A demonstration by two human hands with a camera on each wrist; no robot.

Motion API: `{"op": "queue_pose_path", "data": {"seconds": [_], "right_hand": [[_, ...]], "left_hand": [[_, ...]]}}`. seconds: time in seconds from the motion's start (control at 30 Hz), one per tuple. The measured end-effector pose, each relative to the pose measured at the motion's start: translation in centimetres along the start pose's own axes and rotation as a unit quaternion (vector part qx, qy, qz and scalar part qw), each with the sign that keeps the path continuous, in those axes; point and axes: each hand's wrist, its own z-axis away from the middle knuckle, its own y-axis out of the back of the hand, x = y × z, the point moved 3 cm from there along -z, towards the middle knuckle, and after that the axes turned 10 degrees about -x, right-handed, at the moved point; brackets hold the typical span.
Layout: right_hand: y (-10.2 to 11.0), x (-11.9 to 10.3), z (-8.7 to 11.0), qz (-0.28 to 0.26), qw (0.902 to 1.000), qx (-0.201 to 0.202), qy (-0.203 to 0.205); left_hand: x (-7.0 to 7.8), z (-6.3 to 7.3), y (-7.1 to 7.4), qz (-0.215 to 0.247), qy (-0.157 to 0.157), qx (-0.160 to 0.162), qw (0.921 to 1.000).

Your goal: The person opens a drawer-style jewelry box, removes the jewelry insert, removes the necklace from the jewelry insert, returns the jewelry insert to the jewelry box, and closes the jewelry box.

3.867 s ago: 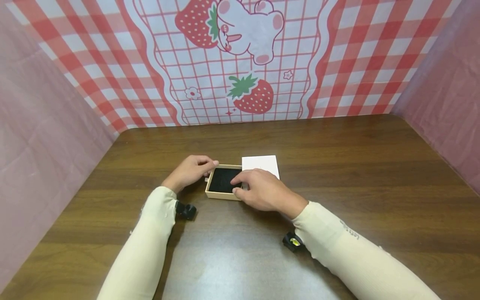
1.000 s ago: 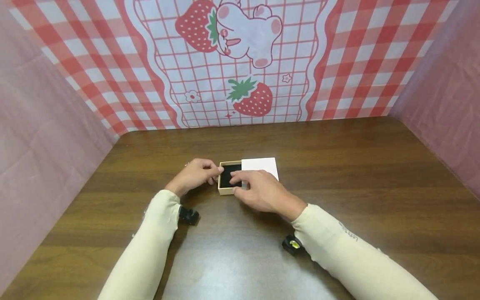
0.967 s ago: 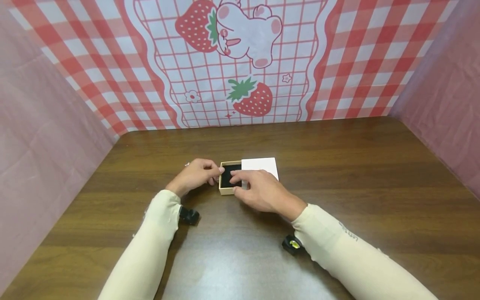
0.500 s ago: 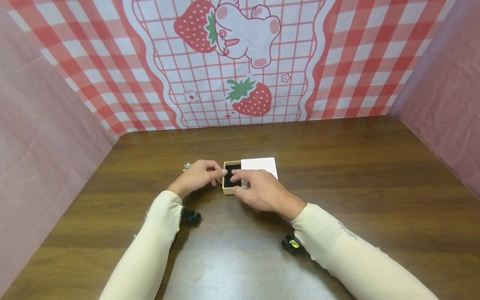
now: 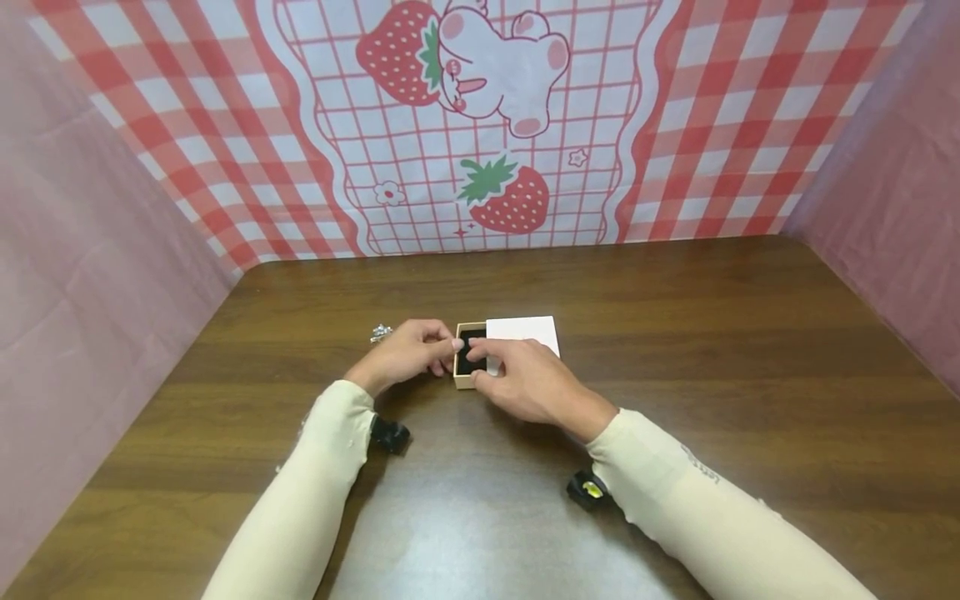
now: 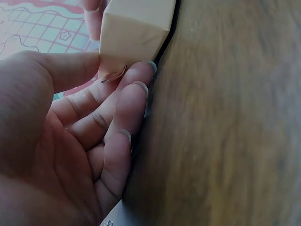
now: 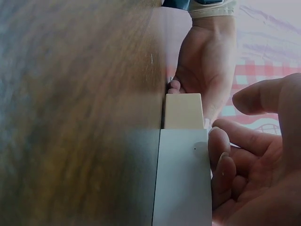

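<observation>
A small drawer-style box lies on the table in the head view. Its cream inner tray (image 5: pixel 464 382), lined in black, sticks out to the left of its white sleeve (image 5: pixel 522 327). At the tray's left end is my left hand (image 5: pixel 405 354); the thumb touches the top edge and bent fingers press against the end face. A small ribbon-like tab (image 6: pixel 114 75) shows beside these fingers in the left wrist view. My right hand (image 5: pixel 532 379) lies over the sleeve with fingertips touching its top. Its thumb stands apart from the box, and its palm hides part of the sleeve.
A shiny silver ornament (image 5: pixel 381 333) lies on the wooden table (image 5: pixel 675 333) just behind my left hand. A red-checked strawberry backdrop (image 5: pixel 480 167) rises at the table's far edge, with pink cloth (image 5: pixel 97 208) at both sides.
The tray has slid rightwards into the sleeve, so less black lining shows. My left hand has moved right with it, uncovering the silver ornament. My right hand has stayed on the sleeve.
</observation>
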Motion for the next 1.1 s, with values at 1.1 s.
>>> {"op": "queue_pose_path", "data": {"seconds": [1.1], "right_hand": [[0.2, 0.1, 0.1, -0.015, 0.9987, 0.021, -0.044]], "left_hand": [[0.9, -0.5, -2.2, 0.099, 0.009, -0.035, 0.9944]]}}
